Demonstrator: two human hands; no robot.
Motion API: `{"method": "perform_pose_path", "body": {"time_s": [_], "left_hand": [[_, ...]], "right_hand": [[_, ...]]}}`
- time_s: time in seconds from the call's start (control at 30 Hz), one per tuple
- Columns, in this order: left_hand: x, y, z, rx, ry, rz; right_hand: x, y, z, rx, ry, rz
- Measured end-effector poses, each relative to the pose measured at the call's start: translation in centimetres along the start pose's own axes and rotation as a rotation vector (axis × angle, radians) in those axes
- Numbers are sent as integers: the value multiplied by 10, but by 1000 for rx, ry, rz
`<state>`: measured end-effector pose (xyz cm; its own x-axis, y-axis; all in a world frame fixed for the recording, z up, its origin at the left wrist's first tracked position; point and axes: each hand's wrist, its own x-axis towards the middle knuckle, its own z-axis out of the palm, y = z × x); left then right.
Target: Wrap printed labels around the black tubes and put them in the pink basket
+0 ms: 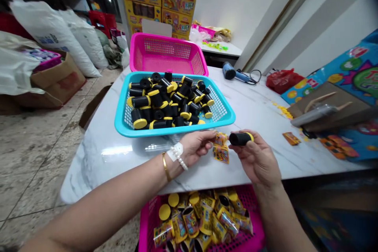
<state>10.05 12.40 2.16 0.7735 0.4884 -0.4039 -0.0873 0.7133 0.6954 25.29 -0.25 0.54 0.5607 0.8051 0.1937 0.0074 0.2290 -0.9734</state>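
My right hand (258, 157) is closed round a small black tube with a yellow cap (240, 138), held sideways just above the white marble table (124, 153). My left hand (196, 145) pinches a printed orange-yellow sticker label (221, 147), which hangs beside the tube's open end. Right behind both hands stands a turquoise basket (174, 128) filled with several more black-and-yellow tubes (168, 102).
An empty pink basket (168, 53) stands behind the turquoise one. Below the table edge, another pink basket (147, 220) holds labelled tubes. A blue heat gun (232, 71), a red bag (282, 78), a loose label (291, 138) and cardboard (330, 108) lie at the right. Sacks and boxes line the floor at the left.
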Motion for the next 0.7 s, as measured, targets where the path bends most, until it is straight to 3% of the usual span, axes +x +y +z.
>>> {"method": "perform_pose_path", "body": {"time_s": [0.13, 0.3, 0.43, 0.5, 0.63, 0.7], "left_hand": [[-1, 2, 1, -173, 6, -41], [-2, 2, 1, -178, -48, -62], [-1, -1, 1, -141, -45, -57], [-2, -3, 2, -98, 3, -13], [-5, -6, 3, 37, 122, 143], [-6, -6, 2, 112, 83, 178]], "right_hand": [[-5, 8, 13, -4, 77, -84], [-9, 6, 18, -245, 202, -142], [-16, 1, 24, -285, 141, -221], [-17, 0, 26, -279, 111, -220], [-16, 1, 25, -277, 171, -299], [-15, 3, 23, -282, 171, -311]]}}
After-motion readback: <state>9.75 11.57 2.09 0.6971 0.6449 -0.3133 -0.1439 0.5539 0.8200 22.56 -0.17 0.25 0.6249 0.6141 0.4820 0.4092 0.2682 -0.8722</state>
